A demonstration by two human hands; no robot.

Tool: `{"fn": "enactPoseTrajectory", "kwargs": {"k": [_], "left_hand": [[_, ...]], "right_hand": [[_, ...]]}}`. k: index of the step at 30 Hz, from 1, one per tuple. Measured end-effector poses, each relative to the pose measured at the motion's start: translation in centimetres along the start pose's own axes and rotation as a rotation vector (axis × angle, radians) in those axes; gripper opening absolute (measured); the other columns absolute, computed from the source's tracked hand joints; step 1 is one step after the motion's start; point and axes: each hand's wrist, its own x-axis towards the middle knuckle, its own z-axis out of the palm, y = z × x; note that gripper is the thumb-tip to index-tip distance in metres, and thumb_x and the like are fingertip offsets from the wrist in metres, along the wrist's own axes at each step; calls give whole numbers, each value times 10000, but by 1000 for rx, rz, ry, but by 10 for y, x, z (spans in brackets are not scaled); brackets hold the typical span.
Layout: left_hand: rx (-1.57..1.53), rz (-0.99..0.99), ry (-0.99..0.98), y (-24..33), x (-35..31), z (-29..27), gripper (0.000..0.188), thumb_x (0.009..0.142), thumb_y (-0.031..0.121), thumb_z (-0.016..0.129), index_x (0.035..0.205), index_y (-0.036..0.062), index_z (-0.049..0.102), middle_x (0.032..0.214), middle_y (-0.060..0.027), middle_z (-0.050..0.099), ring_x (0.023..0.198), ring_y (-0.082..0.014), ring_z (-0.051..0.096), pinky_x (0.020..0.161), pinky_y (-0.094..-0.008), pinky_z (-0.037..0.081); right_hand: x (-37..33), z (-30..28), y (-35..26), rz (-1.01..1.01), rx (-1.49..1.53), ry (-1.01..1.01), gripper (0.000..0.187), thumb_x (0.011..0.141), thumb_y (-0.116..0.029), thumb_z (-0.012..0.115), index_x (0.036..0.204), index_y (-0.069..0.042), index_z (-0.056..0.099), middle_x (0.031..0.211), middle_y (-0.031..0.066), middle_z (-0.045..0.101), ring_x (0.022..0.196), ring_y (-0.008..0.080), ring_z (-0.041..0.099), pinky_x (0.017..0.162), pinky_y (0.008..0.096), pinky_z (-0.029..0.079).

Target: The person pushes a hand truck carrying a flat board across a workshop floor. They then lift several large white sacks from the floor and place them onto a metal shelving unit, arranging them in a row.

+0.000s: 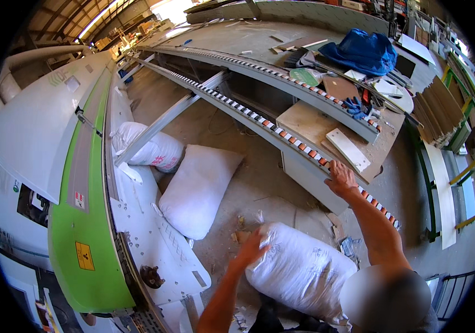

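A full white woven sack (304, 269) lies on the floor close in front of me. My left hand (252, 248) is at its left end, fingers apart and against the cloth near a small tied tuft; I cannot make out a grip on it. Further right, my right hand (342, 178) is closed over the near roller rail (273, 127), a long beam topped with black, white and orange rollers. A second plump white sack (201, 186) lies ahead to the left. Behind it, a third sack (148, 147) with red print rests partly under a metal crossbar.
A large white and green machine (85, 244) fills the left side, with a white perforated plate (176, 261) along its base. Beyond the rails are boards (348, 150), blue gloves (354, 107) and a blue tarp (362, 53). Scraps litter the floor around the sacks.
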Motion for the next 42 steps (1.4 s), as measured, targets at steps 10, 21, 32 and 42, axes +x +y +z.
{"fn": "enactPoseTrajectory", "kwargs": {"k": [10,21,32,42], "left_hand": [[-233,-649,-204,-63,-330,139,449,835,387,713,1048,-7,673,975,-203,703,927,-343,683,826,-420,530],[-325,-555,52,-88,-366,137,320,783,264,740,982,15,710,947,-177,701,857,-320,701,790,-406,551],[17,-407,-450,-105,-288,99,345,735,301,771,921,12,744,816,-148,728,786,-276,710,753,-382,558],[225,-171,-536,-73,-144,111,324,724,278,770,917,20,754,864,-153,740,826,-285,718,786,-381,558]], "right_hand": [[-5,11,5,21,-25,-1,579,767,-258,780,1190,-49,445,1149,143,572,1173,332,552,929,476,467],[-59,13,-12,-160,152,213,833,752,-228,788,1461,-86,374,1508,229,328,1401,441,308,1151,493,303],[-554,180,-34,914,545,-178,387,777,-286,702,1059,-24,663,993,224,672,956,418,637,827,499,505],[-883,176,-36,1829,701,-268,377,812,-266,745,1063,14,714,968,158,732,842,281,715,718,406,585]]}}
